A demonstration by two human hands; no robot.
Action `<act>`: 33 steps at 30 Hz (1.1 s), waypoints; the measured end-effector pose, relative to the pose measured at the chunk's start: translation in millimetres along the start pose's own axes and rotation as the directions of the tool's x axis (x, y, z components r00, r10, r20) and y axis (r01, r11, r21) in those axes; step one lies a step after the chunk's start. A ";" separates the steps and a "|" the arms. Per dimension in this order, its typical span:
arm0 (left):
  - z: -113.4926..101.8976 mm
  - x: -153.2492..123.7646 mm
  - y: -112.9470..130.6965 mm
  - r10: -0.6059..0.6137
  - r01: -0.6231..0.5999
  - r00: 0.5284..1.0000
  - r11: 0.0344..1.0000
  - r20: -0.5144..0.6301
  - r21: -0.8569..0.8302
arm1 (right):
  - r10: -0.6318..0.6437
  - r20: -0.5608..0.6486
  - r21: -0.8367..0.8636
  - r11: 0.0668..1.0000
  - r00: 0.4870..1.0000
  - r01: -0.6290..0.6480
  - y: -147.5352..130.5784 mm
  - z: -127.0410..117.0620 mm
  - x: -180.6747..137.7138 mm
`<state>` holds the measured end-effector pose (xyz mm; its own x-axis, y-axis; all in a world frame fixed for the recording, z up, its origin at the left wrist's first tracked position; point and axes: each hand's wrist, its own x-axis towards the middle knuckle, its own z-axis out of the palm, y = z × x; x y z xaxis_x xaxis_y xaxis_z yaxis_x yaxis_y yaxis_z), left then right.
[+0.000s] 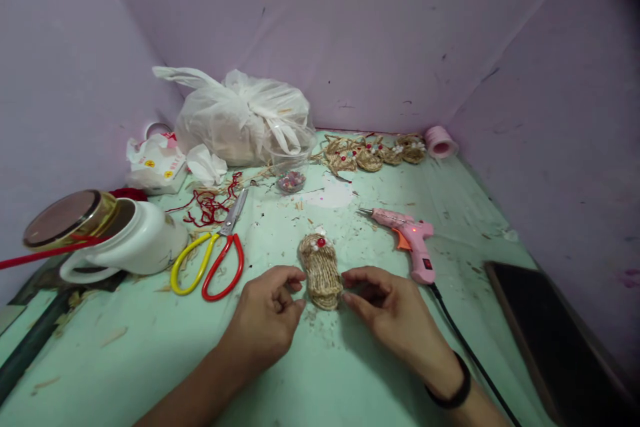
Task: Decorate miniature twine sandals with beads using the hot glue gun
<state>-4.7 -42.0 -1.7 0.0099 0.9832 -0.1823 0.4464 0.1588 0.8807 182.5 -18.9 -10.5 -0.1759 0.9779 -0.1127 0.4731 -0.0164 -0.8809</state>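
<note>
A small woven straw slipper [323, 273] lies on the green-covered table between my two hands. One red bead and several white ones decorate its far end. My left hand [273, 307] is just left of it, thumb and forefinger apart with nothing between them. On the other side, my right hand [380, 300] has its fingertips at the slipper's right edge, thumb and forefinger parted; whether they touch it I cannot tell. A black band circles the right wrist. To the right rests a pink glue gun [407, 237] with an orange trigger and a lit red light.
Scissors [220, 247] with yellow and red handles lie left, near a white mug [145, 240] and red yarn [207, 207]. Behind are a bead cup [291, 180], a plastic bag [245, 120], several decorated straw pieces [370, 155] and a pink ribbon roll [440, 143]. A dark phone-like slab [550, 340] lies right.
</note>
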 end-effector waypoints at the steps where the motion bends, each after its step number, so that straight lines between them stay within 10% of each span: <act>1: 1.0 -0.7 -0.4 0.060 -0.060 0.998 0.996 0.007 0.059 | -0.019 0.021 0.016 1.000 1.000 0.018 0.4 -0.3 0.9; 13: 9.8 10.1 -3.5 0.370 -0.351 0.929 0.896 -0.021 0.271 | -0.363 0.024 -0.270 0.895 0.932 0.355 0.9 3.7 7.8; 20: 6.9 5.9 -3.6 0.322 -0.311 0.947 0.909 0.007 0.278 | -0.128 0.159 -0.065 0.988 0.979 0.140 2.9 -7.7 9.0; 33: 6.1 5.9 -7.0 0.179 -0.163 0.981 0.969 -0.068 0.188 | -0.148 0.085 -0.134 0.978 0.985 0.158 2.7 -7.5 9.2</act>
<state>-2.3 -37.9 -11.6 0.0284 0.9996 0.0085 0.5985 -0.0238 0.8008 188.6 -8.4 -10.4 -0.3166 0.9483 -0.0197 0.5507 0.1669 -0.8178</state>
